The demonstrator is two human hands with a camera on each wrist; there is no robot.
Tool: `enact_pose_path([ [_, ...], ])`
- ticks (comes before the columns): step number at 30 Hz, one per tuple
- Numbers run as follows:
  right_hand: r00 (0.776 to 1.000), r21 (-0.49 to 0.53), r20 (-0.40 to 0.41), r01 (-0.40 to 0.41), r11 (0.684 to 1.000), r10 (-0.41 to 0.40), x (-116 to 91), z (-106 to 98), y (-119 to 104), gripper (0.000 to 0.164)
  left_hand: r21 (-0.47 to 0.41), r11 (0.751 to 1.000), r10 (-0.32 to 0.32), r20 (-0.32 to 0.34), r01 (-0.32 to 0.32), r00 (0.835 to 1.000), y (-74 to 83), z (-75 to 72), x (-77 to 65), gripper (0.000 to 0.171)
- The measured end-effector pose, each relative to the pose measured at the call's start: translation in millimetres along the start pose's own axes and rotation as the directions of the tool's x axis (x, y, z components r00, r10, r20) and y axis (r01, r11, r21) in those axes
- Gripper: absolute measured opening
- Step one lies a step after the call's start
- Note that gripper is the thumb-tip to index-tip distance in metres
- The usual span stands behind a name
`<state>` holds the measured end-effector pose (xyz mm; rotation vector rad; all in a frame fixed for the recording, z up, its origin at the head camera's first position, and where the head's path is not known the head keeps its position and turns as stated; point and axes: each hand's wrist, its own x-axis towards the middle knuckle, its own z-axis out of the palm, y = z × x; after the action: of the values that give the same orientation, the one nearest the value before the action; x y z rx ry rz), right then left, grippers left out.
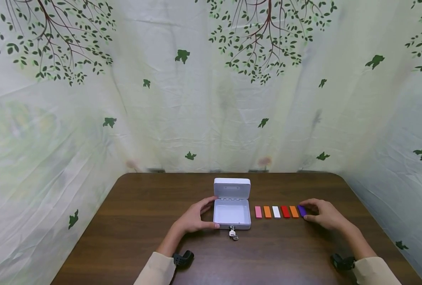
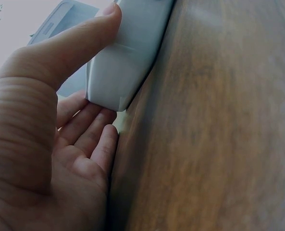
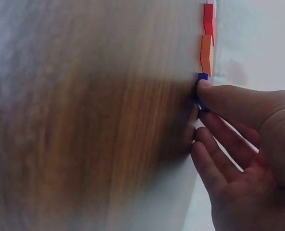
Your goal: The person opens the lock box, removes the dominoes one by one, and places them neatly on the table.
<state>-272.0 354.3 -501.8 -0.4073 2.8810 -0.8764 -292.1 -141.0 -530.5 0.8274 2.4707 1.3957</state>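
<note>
A small white cash box (image 1: 231,213) stands on the table with its lid (image 1: 232,188) raised and its inside bare. At its left side my left hand (image 1: 195,217) holds it, thumb at the front corner and fingertips toward the back. A key with a tag (image 1: 232,233) hangs from the front lock. My right hand (image 1: 323,213) pinches a purple block (image 1: 302,210) between thumb and fingers at the right end of a row. In the right wrist view the thumb covers part of this purple block (image 3: 203,77), and the other fingers spread beside it.
Left of the purple block, the row holds an orange block (image 1: 294,211), a red block (image 1: 285,211), a white block (image 1: 276,212), another orange block (image 1: 267,211) and a pink block (image 1: 258,212). The brown wooden table (image 1: 153,194) ends at a leaf-patterned curtain (image 1: 203,99).
</note>
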Motion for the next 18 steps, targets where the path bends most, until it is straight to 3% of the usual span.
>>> enact_pose_path([
  [18, 1.000, -0.012, -0.010, 0.024, 1.000, -0.024, -6.8, 7.1, -5.0, 0.053, 0.012, 1.000, -0.026, -0.007, 0.026, 1.000, -0.6, -2.1, -4.0, 0.098],
])
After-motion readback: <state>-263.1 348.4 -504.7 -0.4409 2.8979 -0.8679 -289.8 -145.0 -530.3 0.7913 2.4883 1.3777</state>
